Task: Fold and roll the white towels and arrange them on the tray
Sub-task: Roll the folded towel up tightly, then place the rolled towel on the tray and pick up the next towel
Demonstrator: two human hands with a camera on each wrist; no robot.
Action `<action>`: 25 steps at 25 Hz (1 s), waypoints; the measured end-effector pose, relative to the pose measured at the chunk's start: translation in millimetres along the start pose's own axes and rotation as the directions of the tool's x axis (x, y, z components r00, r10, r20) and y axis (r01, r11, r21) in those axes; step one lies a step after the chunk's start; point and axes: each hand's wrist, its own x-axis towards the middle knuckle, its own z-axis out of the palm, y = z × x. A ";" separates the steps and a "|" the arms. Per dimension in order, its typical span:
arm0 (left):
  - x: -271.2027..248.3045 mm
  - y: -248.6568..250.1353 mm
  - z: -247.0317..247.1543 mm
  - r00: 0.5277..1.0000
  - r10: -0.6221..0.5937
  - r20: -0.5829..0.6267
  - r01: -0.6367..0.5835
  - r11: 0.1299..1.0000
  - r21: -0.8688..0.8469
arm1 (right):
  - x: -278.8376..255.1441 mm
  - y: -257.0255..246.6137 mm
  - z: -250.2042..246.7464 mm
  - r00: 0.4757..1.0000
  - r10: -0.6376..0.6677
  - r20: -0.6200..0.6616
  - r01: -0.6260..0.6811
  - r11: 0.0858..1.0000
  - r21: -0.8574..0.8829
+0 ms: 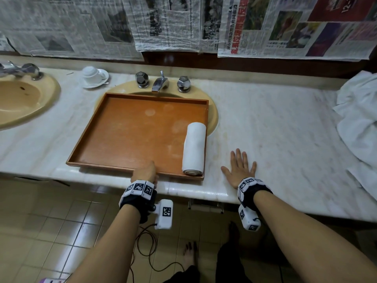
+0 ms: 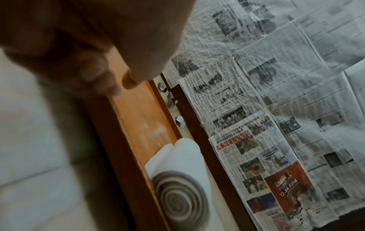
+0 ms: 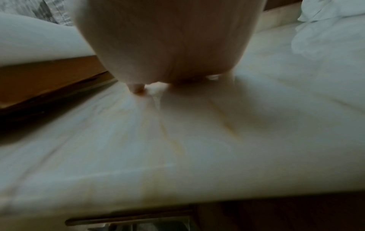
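one rolled white towel (image 1: 193, 148) lies along the right side of the wooden tray (image 1: 114, 139), my left hand (image 1: 144, 173) grips its near rim, my right hand (image 1: 239, 170) rests flat on the counter (image 1: 285, 129), and unfolded towels (image 1: 359, 113) wait far right.

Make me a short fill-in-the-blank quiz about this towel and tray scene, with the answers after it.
1. The rolled towel lies along the tray's ____ side.
2. The right hand lies flat on the ____.
3. The left hand holds the tray's ____ rim.
4. The unfolded towels lie piled at the counter's far ____ end.

Answers: right; counter; near; right
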 end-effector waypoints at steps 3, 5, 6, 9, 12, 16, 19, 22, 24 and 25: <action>-4.2 -4.4 6.5 0.985 -0.082 0.152 0.102 0.986 -0.132 | -0.6 -0.6 -2.2 1.000 0.003 0.011 -0.003 1.000 -0.003; -5.4 -0.2 11.8 0.977 -0.125 0.170 0.153 0.974 -0.165 | -1.5 -1.0 -3.3 1.000 0.007 0.019 -0.007 1.000 -0.001; -4.5 1.8 13.9 0.976 -0.145 0.164 0.175 0.967 -0.186 | -1.4 -1.4 -3.4 1.000 0.009 0.020 -0.009 1.000 -0.001; -3.7 7.3 15.9 0.978 -0.146 0.149 0.176 0.962 -0.211 | -0.8 -2.8 -4.5 1.000 0.013 0.028 -0.012 1.000 -0.008; -4.5 14.5 16.6 0.978 -0.142 0.154 0.176 0.956 -0.235 | 0.3 -2.3 -4.9 0.999 0.012 0.038 -0.012 1.000 -0.013; -6.5 21.1 19.1 0.969 -0.160 0.186 0.206 0.944 -0.260 | 1.2 -0.9 -4.8 0.999 0.000 0.034 0.000 1.000 -0.010; -7.3 15.6 19.5 0.974 -0.147 0.172 0.188 0.949 -0.252 | 1.3 -0.9 -8.7 0.999 0.007 0.052 -0.007 1.000 -0.004; -6.2 7.4 18.9 0.978 -0.134 0.162 0.167 0.963 -0.210 | 2.1 -5.1 -17.6 0.996 0.035 0.078 -0.037 0.999 0.020; -8.1 5.6 16.5 0.986 -0.111 0.121 0.130 0.977 -0.168 | 4.3 -10.8 -23.5 0.994 0.055 0.090 -0.059 0.998 0.036; -10.8 7.4 15.4 0.993 -0.087 0.081 0.097 0.987 -0.130 | 4.3 -13.0 -29.0 0.994 0.060 0.095 -0.065 0.997 0.049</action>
